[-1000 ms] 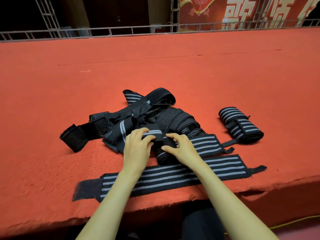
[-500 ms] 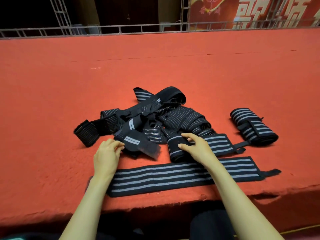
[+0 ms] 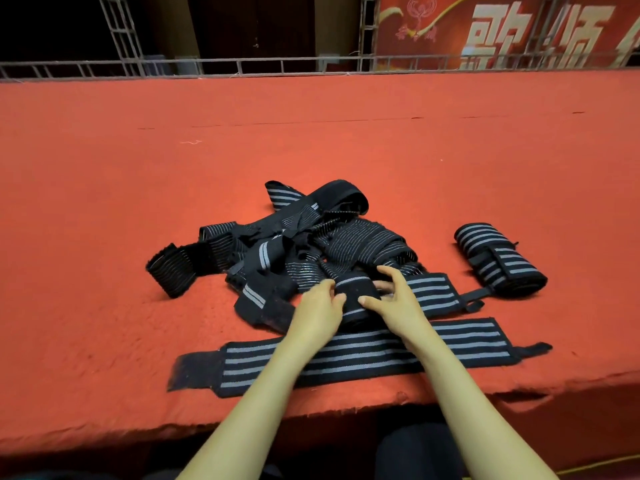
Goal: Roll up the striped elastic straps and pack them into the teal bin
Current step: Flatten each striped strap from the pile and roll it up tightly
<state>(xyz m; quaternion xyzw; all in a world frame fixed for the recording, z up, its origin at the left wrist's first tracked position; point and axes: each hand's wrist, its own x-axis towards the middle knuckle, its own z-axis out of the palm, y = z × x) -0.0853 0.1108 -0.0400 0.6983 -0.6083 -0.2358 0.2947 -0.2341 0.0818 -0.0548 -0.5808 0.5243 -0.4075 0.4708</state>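
The surface was a wide stage covered with rough red carpet (image 3: 311,133), and its worn front edge ran just before the person. At the far side stood a grey metal railing (image 3: 242,64) with truss posts, then a dark room behind it and a red banner (image 3: 502,29) with big pale characters at the right.

Both hands held a half-rolled strap (image 3: 356,299) near the front of the carpet. The left hand (image 3: 318,306) had its fingers curled on the left end of the roll. The right hand (image 3: 398,299) gripped the roll between thumb and fingers, and the unrolled striped part ran away to the right under it.

A loose pile of straps (image 3: 311,237) lay just behind the hands. A flat strap (image 3: 363,355) lay stretched out beside the front edge, under both forearms. A finished roll (image 3: 498,261) lay apart at the right.
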